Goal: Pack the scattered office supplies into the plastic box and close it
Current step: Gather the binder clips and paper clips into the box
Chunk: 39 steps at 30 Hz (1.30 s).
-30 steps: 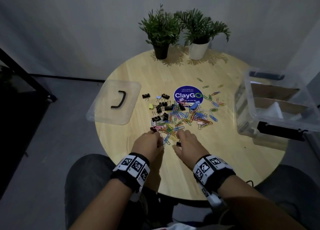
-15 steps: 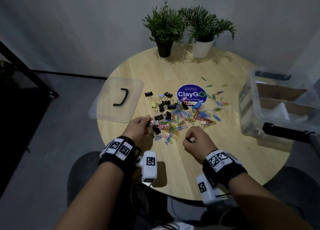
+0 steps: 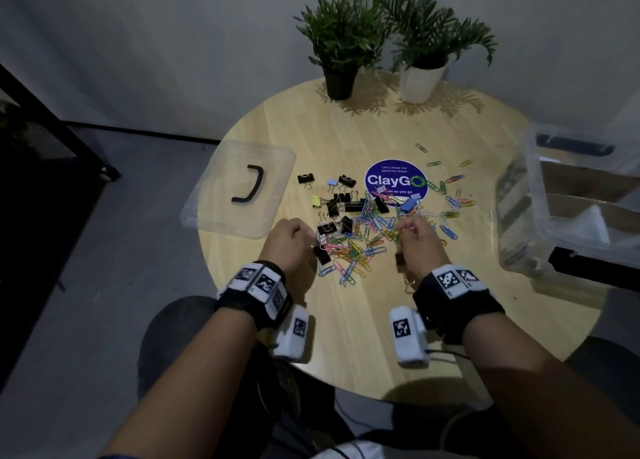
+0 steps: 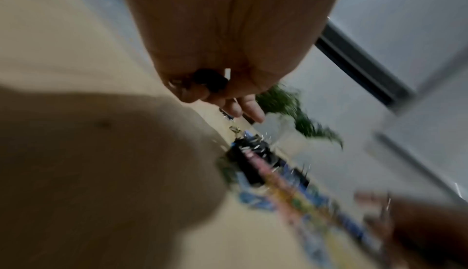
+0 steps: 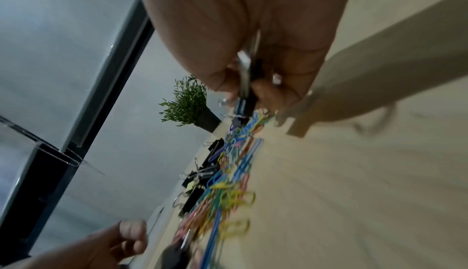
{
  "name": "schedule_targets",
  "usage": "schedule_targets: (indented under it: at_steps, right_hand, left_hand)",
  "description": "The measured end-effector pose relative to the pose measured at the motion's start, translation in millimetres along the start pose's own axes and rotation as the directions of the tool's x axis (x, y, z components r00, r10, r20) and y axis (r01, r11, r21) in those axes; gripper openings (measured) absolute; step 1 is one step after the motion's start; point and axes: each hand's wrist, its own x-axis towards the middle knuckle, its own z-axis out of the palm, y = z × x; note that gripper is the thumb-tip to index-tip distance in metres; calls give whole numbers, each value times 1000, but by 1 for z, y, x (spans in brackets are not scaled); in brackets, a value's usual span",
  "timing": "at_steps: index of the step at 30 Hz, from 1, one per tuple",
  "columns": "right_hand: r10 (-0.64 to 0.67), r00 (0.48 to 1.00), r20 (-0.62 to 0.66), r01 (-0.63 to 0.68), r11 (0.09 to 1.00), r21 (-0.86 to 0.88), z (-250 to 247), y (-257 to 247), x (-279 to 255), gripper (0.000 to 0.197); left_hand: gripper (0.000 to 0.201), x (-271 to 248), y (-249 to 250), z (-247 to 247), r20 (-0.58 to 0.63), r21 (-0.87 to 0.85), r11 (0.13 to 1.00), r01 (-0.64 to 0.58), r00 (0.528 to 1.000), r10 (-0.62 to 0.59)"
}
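Observation:
Coloured paper clips (image 3: 360, 242) and black binder clips (image 3: 343, 202) lie in a heap at the middle of the round wooden table (image 3: 346, 320). My left hand (image 3: 306, 242) is at the heap's left edge, fingers curled round a black binder clip (image 3: 321, 255), which shows dark in the palm (image 4: 210, 80) in the left wrist view. My right hand (image 3: 405, 231) is at the heap's near right side and grips another black binder clip (image 3: 400, 262) (image 5: 247, 101), its wire handles hanging below. The clear plastic box (image 3: 519, 199) stands open at the table's right edge.
The clear lid (image 3: 214, 195) with a black handle lies at the table's left edge. A blue round sticker (image 3: 394, 181) is behind the heap. Two potted plants (image 3: 341, 39) (image 3: 422, 43) stand at the far edge. Stray paper clips (image 3: 453, 179) lie towards the box.
Both hands have moved forward from the near edge of the heap into it. Each has picked up a black binder clip and still holds it.

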Motion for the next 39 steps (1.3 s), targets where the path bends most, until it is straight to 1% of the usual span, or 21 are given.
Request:
schedule_targets:
  at_steps: [2, 3, 5, 7, 9, 11, 14, 17, 20, 22, 23, 25, 26, 27, 28, 30, 31, 33, 35, 37, 39]
  right_hand:
    - [-54, 995, -83, 42, 990, -137, -4, -15, 14, 28]
    - [-88, 991, -105, 65, 976, -206, -6, -23, 21, 29]
    - [-161, 982, -99, 113, 919, -377, -5, -35, 33, 30]
    - [-197, 979, -58, 136, 832, -538, -5, -38, 35, 28]
    - [-197, 979, -47, 128, 783, -609, -7, -30, 27, 28]
    - [-167, 985, -51, 91, 741, -665, -10, -17, 13, 38]
    - [-159, 987, 22, 127, 688, -715, -6, 0, 9, 47]
    - [-181, 982, 52, 159, 651, -743, 3, 3, 16, 49]
    - [-205, 976, 79, 189, 601, -777, 10, -3, 19, 46]
    - [-233, 969, 80, 209, 606, -768, 11, -8, 17, 42]
    - [-255, 965, 55, 213, 650, -730, 10, -10, 17, 39]
    - [-233, 971, -45, 177, 836, -520, 7, -9, 18, 33]
    - [-161, 984, -83, 125, 936, -329, 4, -8, 19, 30]
    - [-69, 994, -79, 62, 994, -90, 1, -8, 20, 27]
    - [19, 999, -41, -13, 989, 149, -3, -7, 22, 23]
    - [141, 988, 57, -150, 842, 519, -10, -7, 26, 14]
    - [176, 980, 93, -195, 758, 623, -13, -8, 27, 17]
    - [206, 968, 146, -245, 621, 745, -16, -11, 27, 20]
    - [209, 962, 178, -266, 547, 793, -17, -14, 29, 20]
    - [192, 966, 174, -251, 531, 809, -19, -16, 34, 21]
    - [165, 974, 158, -224, 555, 801, -19, -21, 38, 21]
  left_hand:
    - [16, 1, -1, 3, 74, 252, 961, -110, 993, 94]
    - [18, 1, -3, 4, 134, 342, 927, -152, 985, 112]
    - [33, 2, -4, 4, 223, 418, 886, -202, 968, 116]
    - [44, 3, -3, 5, 233, 423, 881, -210, 965, 118]
    - [44, 3, -2, 6, 227, 429, 877, -216, 965, 127]
    - [42, 3, -2, 7, 230, 435, 875, -211, 966, 119]
    - [42, 1, 0, 9, 232, 438, 875, -208, 966, 113]
    - [42, -2, 2, 6, 211, 472, 846, -248, 964, 165]
    - [37, -4, 6, -2, 191, 477, 835, -275, 960, 207]
    - [39, -5, 10, -7, 188, 453, 850, -267, 961, 201]
    - [40, -6, 12, -8, 186, 429, 868, -249, 965, 185]
    - [39, -5, 15, -9, 176, 376, 904, -204, 974, 146]
    - [38, -4, 16, -9, 176, 362, 914, -183, 976, 125]
    - [36, -3, 16, -8, 182, 350, 923, -163, 978, 104]
    - [34, -1, 15, -6, 188, 333, 932, -142, 979, 82]
    - [33, 2, 15, -3, 194, 300, 948, -110, 980, 52]
    - [32, 3, 16, -2, 194, 292, 951, -104, 980, 48]
    - [26, 5, 15, 1, 184, 276, 955, -112, 981, 62]
    - [18, 5, 16, 1, 177, 264, 956, -127, 981, 81]
    - [17, 5, 16, 0, 189, 325, 934, -148, 978, 90]
    - [21, 4, 17, 0, 205, 468, 857, -215, 970, 132]
